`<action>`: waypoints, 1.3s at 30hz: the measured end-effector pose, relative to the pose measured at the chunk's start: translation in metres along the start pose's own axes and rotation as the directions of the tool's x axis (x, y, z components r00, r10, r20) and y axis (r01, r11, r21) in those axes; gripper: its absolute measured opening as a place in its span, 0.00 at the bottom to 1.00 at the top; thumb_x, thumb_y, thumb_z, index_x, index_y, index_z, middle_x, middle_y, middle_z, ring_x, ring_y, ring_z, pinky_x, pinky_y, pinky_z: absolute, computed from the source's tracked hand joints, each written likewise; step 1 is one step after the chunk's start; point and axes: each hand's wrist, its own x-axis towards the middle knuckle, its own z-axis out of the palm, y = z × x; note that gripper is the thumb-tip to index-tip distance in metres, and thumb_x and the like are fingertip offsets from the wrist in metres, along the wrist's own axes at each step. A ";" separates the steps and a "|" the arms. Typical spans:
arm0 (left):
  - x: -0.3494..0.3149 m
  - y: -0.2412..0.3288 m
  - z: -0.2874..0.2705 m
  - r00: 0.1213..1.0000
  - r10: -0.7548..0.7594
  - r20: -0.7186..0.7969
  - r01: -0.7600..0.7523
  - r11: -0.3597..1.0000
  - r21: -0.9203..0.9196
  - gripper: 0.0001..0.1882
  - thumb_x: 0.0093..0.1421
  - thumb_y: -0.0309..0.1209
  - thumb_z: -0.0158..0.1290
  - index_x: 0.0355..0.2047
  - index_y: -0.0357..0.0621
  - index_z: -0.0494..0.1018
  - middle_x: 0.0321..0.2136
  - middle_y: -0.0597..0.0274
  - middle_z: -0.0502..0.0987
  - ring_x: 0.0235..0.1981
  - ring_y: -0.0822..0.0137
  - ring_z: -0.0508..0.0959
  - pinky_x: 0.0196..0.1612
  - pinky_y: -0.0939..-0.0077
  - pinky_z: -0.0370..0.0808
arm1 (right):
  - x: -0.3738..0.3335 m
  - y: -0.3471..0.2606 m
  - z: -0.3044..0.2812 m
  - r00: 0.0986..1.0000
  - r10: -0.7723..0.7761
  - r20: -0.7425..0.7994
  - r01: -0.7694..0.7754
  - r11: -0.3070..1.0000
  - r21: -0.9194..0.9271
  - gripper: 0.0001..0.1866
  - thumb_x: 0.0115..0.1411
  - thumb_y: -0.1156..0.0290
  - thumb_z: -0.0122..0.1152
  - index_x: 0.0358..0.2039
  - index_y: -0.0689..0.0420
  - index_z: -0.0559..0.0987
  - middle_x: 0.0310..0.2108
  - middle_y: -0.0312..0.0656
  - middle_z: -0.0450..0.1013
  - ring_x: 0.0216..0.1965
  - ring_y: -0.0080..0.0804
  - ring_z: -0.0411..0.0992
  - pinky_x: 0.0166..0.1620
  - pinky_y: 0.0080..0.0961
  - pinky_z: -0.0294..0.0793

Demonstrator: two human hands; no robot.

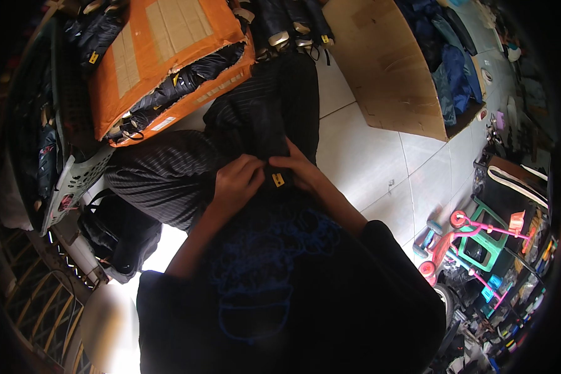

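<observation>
In my lap lies a dark bundle of black fabric, which looks like a folded umbrella (263,134), with a small yellow tag hanging near its lower end. My left hand (238,179) pinches the fabric with curled fingers. My right hand (298,167) grips the same end from the other side, thumb toward the left hand and fingers partly hidden behind the bundle. The dark cloth blends with my dark striped trousers (162,165), so its outline is hard to make out.
An orange-taped carton (168,65) holding similar black bundles stands ahead left. More black bundles (280,28) lie beyond my legs. A brown cardboard box (386,68) with blue fabric items stands ahead right. A perforated basket (75,177) is at left; a pink scooter (480,227) and green stool (489,249) sit right.
</observation>
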 end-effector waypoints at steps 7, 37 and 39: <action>-0.003 -0.015 0.032 0.999 0.005 -0.044 -0.005 1.000 0.015 0.08 0.51 0.18 0.59 0.32 0.38 0.73 0.30 0.59 0.75 0.26 0.60 0.80 0.27 0.70 0.77 | -0.002 0.008 -0.012 0.985 0.034 -0.169 -0.047 0.996 -0.075 0.53 0.53 0.70 0.70 0.71 0.60 0.46 0.59 0.53 0.62 0.61 0.41 0.63 0.60 0.34 0.66; -0.017 -0.014 0.035 0.988 -0.154 -0.013 0.153 0.985 -0.082 0.07 0.53 0.18 0.59 0.32 0.37 0.73 0.31 0.54 0.76 0.32 0.57 0.81 0.34 0.70 0.77 | 0.000 0.029 -0.015 0.982 -0.138 -0.127 0.133 0.990 -0.051 0.47 0.53 0.70 0.62 0.71 0.58 0.50 0.58 0.52 0.63 0.57 0.37 0.66 0.58 0.29 0.67; -0.016 -0.010 0.032 0.985 -0.173 -0.007 0.171 0.981 -0.094 0.07 0.53 0.18 0.59 0.32 0.37 0.73 0.32 0.54 0.76 0.32 0.57 0.81 0.34 0.70 0.77 | -0.007 0.020 -0.007 0.992 -0.067 -0.111 0.090 0.971 0.220 0.46 0.55 0.66 0.61 0.70 0.59 0.50 0.57 0.52 0.64 0.57 0.36 0.66 0.57 0.29 0.68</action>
